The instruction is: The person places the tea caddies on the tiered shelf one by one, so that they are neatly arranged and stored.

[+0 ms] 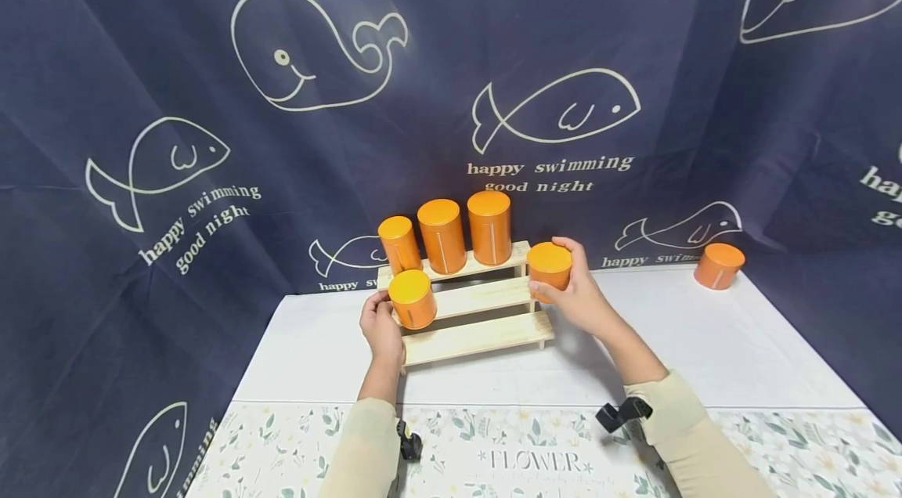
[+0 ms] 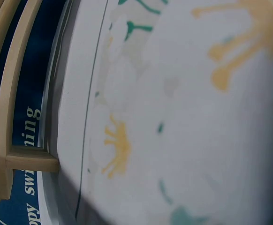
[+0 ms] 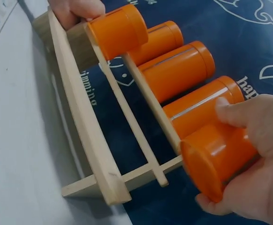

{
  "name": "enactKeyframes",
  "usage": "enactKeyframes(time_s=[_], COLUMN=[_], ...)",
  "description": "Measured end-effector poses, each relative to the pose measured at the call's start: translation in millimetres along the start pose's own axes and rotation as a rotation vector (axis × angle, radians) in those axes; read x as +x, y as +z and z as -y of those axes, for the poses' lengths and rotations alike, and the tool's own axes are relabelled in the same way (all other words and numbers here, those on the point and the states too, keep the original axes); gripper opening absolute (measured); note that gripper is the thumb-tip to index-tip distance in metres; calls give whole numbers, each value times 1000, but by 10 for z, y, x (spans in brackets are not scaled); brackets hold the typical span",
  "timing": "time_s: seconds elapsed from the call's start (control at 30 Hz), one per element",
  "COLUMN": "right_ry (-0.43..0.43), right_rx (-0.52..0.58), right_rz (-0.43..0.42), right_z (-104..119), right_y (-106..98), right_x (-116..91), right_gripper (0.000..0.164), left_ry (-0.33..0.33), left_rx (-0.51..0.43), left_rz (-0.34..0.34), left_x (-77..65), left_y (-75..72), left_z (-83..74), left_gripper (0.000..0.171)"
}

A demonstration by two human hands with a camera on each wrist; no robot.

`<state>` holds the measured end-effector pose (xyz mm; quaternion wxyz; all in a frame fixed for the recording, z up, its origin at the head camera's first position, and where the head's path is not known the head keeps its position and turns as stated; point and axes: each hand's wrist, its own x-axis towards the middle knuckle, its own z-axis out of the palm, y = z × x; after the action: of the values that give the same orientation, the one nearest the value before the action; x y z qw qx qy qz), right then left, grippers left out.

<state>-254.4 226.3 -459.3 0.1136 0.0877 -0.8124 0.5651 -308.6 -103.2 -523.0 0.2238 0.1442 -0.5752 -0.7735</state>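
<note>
My right hand [image 1: 581,298] grips a short orange canister [image 1: 550,267] between thumb and fingers, by the right end of a wooden three-tier shelf [image 1: 479,337]. In the right wrist view the canister's round base [image 3: 202,171] shows, raised off the planks. At the shelf's other end, my left hand [image 1: 382,332] holds another short orange canister [image 1: 413,301] from its left side, fingers curled against it; this canister stands at the middle tier. The left wrist view catches only a sliver of that hand beside the shelf's end [image 2: 4,173].
Along the top tier stand three taller orange canisters, a narrow one [image 1: 399,245] and two wider ones [image 1: 441,238] [image 1: 489,230]. One more short canister [image 1: 719,266] sits far right on the white table [image 1: 662,341]. A dark blue printed curtain [image 1: 437,130] hangs close behind.
</note>
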Motion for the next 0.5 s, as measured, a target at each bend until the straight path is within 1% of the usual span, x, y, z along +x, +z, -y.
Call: enactKeyframes(time_s=[0.03,0.13,0.2,0.27,0.4,0.5], right_ry=[-3,-3,14,40,68,54], right_rx=[-3,-21,-18,-4,35,56], right_rz=[23,75,79,61,9,2], right_z=[21,49,56,43,32,58], right_y=[3,3,-2,-7,-1,22], right_x=[-6,-15,-7,4,24,23], right_gripper=[94,98,99,101,105,103], left_ry=[-3,-10,-15,-16,-17,-12], left_rx=[2,6,10,12,10,13], left_rz=[2,15,24,30,33,34], left_x=[4,-89,-157,-228,-238,-234], left_y=[-3,6,10,18,10,8], left_z=[-1,-155,-260,-368,-376,-370], left_gripper=[26,27,27,26,26,25])
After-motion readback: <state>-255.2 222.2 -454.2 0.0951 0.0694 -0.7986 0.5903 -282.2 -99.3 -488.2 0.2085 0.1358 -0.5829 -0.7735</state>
